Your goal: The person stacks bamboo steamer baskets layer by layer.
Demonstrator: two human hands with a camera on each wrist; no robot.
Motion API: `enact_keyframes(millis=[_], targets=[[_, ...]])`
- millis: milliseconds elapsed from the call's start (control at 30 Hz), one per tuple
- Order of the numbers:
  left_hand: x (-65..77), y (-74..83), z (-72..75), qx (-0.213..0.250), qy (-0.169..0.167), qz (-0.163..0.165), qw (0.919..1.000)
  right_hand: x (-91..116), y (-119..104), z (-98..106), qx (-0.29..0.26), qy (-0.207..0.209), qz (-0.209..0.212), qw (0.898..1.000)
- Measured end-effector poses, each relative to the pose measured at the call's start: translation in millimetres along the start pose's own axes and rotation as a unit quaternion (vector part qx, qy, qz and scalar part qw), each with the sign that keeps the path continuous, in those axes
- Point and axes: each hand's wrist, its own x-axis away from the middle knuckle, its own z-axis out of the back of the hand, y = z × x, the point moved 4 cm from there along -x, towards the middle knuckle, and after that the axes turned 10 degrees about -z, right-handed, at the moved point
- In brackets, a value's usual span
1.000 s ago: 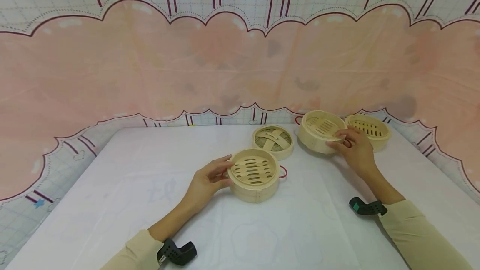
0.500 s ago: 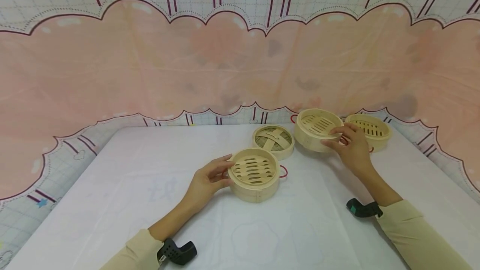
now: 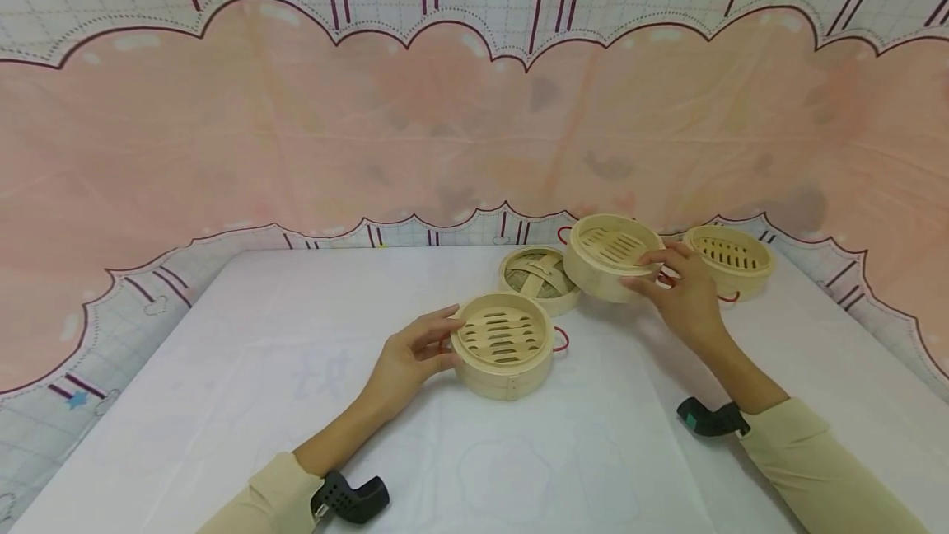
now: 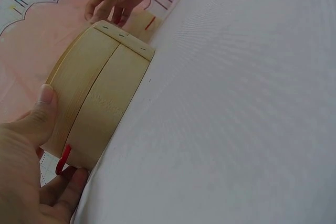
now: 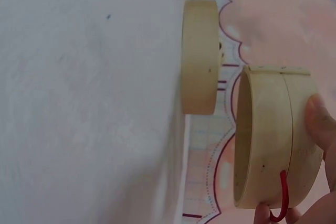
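My left hand (image 3: 413,355) grips the near side of a slatted bamboo steamer basket (image 3: 504,361) that stands on the table. In the left wrist view the thumb lies on the rim of this basket (image 4: 100,87), with fingers low by its red loop. My right hand (image 3: 685,291) pinches the edge of a second steamer basket (image 3: 611,266). The right wrist view shows this basket (image 5: 270,140) raised off the table, its red loop by my fingers. Left of it sits the woven steamer lid (image 3: 539,277), partly covered by the basket in the head view.
A third steamer basket (image 3: 730,262) with a red loop stands at the back right, behind my right hand. The white-covered table (image 3: 222,369) ends at a patterned cloth backdrop (image 3: 334,130).
My right hand has carried its steamer basket leftward, away from the third basket and toward the lid. My left hand and its basket stay in place.
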Motion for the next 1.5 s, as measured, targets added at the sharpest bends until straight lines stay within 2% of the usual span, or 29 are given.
enact_keyframes(millis=[167,367,633,800,1200,1500], targets=[[0.0,-0.1,-0.1,0.003,-0.002,-0.004,1.0000,2.5,-7.0,-3.7,-0.008,0.001,0.019,1.000],[0.0,0.8,0.1,0.005,-0.002,0.003,1.0000,6.9,-14.6,-7.6,-0.008,-0.001,0.006,1.000],[-0.6,2.9,-0.8,0.006,-0.001,-0.011,0.9999,13.2,-25.0,-11.5,-0.014,0.001,-0.003,1.000],[-1.0,0.6,-0.4,0.008,0.001,-0.001,1.0000,16.9,-32.4,-16.0,-0.018,-0.001,0.000,1.000],[1.4,-1.2,-0.5,0.008,-0.002,0.003,1.0000,29.8,-44.1,-31.7,-0.003,-0.024,0.000,1.000],[0.4,-3.4,-0.1,0.011,-0.001,0.005,0.9999,40.3,-55.1,-36.2,-0.005,-0.036,0.019,0.999]])
